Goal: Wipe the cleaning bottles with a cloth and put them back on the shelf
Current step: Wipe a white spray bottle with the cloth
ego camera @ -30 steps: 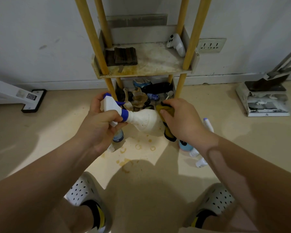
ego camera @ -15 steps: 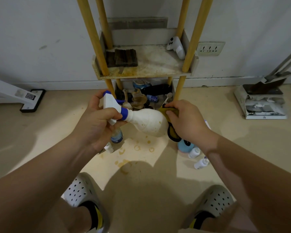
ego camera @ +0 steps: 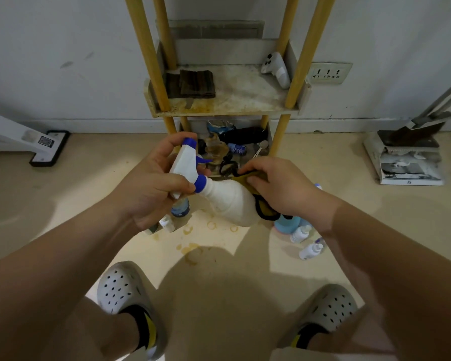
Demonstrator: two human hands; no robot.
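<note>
The white spray bottle (ego camera: 229,204) is held in the air in front of the shelf (ego camera: 227,105), lying nearly on its side with its blue-and-white trigger head toward the left and its round base toward the right. The left hand (ego camera: 151,188) is wrapped around the trigger head and neck, fingers curled closed on it, thumb across the front. The right hand (ego camera: 284,188) presses a yellow cloth (ego camera: 261,204) with a dark edge against the bottle's upper right side, fingers bent and pinching the cloth against the bottle; the cloth hangs down between that hand and the bottle.

Below the bottle, on the floor (ego camera: 63,204) in front of the shelf, stand several small bottles: a blue-capped one (ego camera: 180,208) under the left hand, and a light blue container (ego camera: 284,225) with 2 small white bottles (ego camera: 301,233) under the right wrist. Ring stains mark the floor between them.

The shelf's middle level holds a dark folded cloth (ego camera: 193,83) at the left and a white controller (ego camera: 276,69) at the right. Its bottom level is crowded with mixed items.
</note>
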